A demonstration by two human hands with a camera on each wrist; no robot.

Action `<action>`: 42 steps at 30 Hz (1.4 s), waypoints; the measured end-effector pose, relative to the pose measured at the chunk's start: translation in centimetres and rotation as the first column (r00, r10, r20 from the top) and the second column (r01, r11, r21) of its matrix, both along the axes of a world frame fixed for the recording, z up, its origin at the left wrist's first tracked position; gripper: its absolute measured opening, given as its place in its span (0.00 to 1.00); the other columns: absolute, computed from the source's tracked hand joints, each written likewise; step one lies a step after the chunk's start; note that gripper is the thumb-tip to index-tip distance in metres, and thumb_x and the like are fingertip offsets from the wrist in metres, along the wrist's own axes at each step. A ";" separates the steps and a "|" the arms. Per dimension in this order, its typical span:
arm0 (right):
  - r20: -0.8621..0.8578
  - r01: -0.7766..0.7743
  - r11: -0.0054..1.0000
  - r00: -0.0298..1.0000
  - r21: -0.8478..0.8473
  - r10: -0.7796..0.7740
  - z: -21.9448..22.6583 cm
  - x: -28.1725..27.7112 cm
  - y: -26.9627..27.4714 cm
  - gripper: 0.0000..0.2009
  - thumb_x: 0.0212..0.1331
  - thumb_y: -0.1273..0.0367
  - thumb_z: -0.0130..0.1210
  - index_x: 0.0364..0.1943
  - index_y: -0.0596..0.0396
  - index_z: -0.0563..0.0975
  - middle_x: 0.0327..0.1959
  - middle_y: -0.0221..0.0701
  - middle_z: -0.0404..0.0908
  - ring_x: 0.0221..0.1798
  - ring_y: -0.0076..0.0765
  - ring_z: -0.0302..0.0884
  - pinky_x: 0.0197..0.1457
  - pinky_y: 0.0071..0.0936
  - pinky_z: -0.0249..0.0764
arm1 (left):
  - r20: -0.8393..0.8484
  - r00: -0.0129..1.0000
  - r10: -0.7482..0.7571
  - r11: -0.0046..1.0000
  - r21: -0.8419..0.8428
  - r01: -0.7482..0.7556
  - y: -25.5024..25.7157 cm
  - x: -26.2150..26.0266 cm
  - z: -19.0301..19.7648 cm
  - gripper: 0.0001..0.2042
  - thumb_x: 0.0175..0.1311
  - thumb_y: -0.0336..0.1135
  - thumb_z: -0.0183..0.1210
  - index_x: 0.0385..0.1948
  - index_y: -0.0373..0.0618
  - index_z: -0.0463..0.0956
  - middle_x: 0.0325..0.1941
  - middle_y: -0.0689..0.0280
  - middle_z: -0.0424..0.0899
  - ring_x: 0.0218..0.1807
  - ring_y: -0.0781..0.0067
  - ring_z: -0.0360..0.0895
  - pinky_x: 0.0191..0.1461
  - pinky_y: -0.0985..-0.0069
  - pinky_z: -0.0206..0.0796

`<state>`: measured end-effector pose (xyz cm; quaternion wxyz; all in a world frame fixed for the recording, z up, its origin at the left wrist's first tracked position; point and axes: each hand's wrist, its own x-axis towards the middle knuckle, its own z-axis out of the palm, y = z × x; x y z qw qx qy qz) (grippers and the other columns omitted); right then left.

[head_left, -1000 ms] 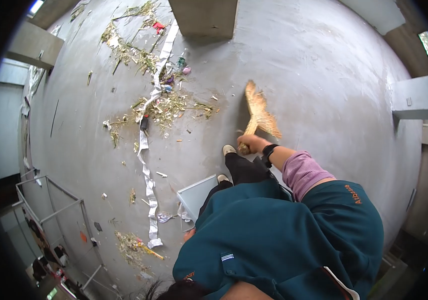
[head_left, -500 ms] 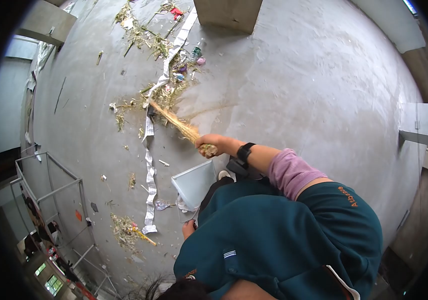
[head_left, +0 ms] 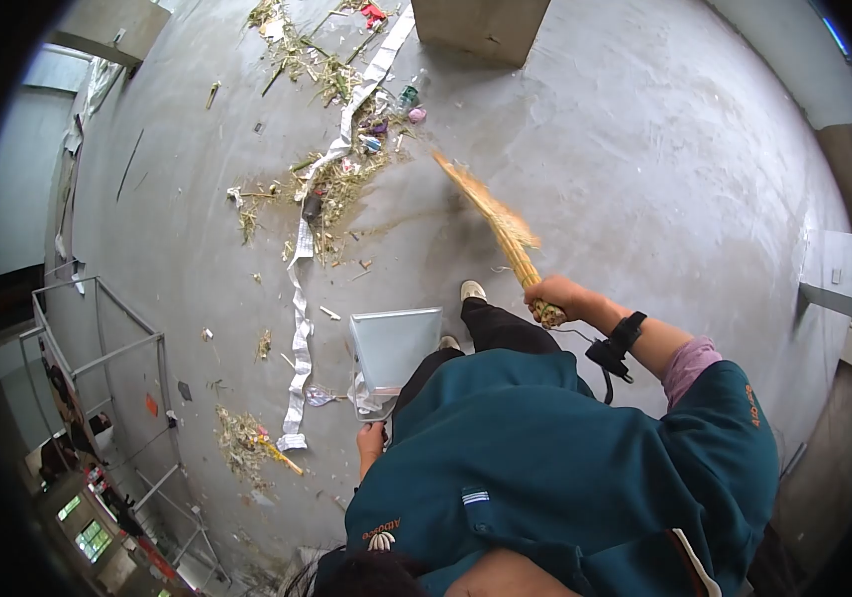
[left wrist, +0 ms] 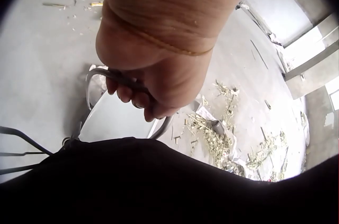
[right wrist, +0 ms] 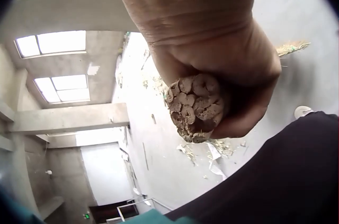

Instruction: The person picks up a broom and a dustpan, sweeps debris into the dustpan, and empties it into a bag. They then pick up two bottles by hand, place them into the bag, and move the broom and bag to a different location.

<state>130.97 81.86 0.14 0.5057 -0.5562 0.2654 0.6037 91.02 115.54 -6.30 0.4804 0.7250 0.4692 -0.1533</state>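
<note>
My right hand (head_left: 560, 297) grips the thick end of a straw broom (head_left: 494, 219), held out in front of the body with its bristles pointing forward and left. In the right wrist view, the fingers wrap round the bundled stalk ends (right wrist: 193, 108). My left hand (head_left: 371, 443) is low at the left side; in the left wrist view, its fingers curl round the grey handle (left wrist: 91, 89) of a dustpan (head_left: 396, 348). The pan is by the left foot. Ahead and left of it lies a heap of straw litter (head_left: 341, 194) with a dark object (head_left: 312, 206) at its edge.
A long crumpled white paper strip (head_left: 299, 368) runs through the litter. A green bottle (head_left: 408, 96) and pink scrap (head_left: 417, 115) lie beyond the heap. A pillar (head_left: 481, 30) stands ahead, a metal frame (head_left: 127, 348) at left. More straw (head_left: 242, 443) lies left of the dustpan.
The broom swung left into the straw heap, then came back right, away from it. The dark object shifted slightly within the litter. The left hand keeps its hold on the dustpan.
</note>
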 end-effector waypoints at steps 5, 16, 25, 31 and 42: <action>-0.023 -0.293 0.955 0.956 -0.049 0.292 -2.9 -1.0 1.9 0.08 0.44 0.71 0.54 0.27 0.61 0.74 0.24 0.34 0.76 0.24 0.30 0.75 0.25 0.26 0.73 | -0.065 0.989 0.135 0.990 -0.025 -0.137 -1.2 2.1 2.0 0.08 0.48 0.34 0.56 0.18 0.38 0.71 0.15 0.67 0.69 0.15 0.78 0.64 0.19 0.78 0.56; -0.070 -0.161 0.903 0.976 0.398 0.205 -4.6 3.7 8.7 0.09 0.45 0.68 0.54 0.25 0.61 0.73 0.18 0.31 0.73 0.17 0.26 0.72 0.15 0.22 0.68 | 0.040 0.996 0.078 0.996 -0.046 -0.076 0.1 4.8 1.6 0.08 0.50 0.33 0.54 0.17 0.41 0.66 0.14 0.68 0.65 0.14 0.76 0.62 0.18 0.76 0.57; 0.087 -0.081 0.971 0.994 0.226 0.063 -1.2 3.9 -0.4 0.10 0.44 0.73 0.53 0.31 0.63 0.68 0.19 0.33 0.72 0.18 0.26 0.72 0.18 0.21 0.70 | -0.038 0.987 0.159 0.982 -0.096 -0.162 1.0 7.2 1.3 0.09 0.51 0.32 0.53 0.17 0.42 0.65 0.13 0.67 0.66 0.15 0.75 0.64 0.18 0.75 0.60; -0.071 0.544 0.820 0.838 0.175 -0.541 -1.0 9.6 -0.5 0.05 0.48 0.74 0.47 0.27 0.57 0.63 0.17 0.31 0.68 0.15 0.24 0.66 0.15 0.21 0.64 | -0.192 0.784 0.590 0.752 -0.222 -0.620 2.6 12.5 1.5 0.09 0.52 0.30 0.51 0.15 0.44 0.63 0.13 0.67 0.64 0.15 0.73 0.64 0.19 0.74 0.61; 0.037 0.817 0.573 0.572 0.059 -0.819 -8.6 30.2 6.5 0.06 0.48 0.75 0.49 0.23 0.54 0.64 0.14 0.28 0.67 0.16 0.28 0.68 0.16 0.24 0.67 | -0.101 0.967 -0.232 0.969 0.058 0.239 11.6 8.6 -6.4 0.09 0.57 0.34 0.48 0.21 0.38 0.69 0.17 0.66 0.72 0.20 0.74 0.69 0.22 0.76 0.58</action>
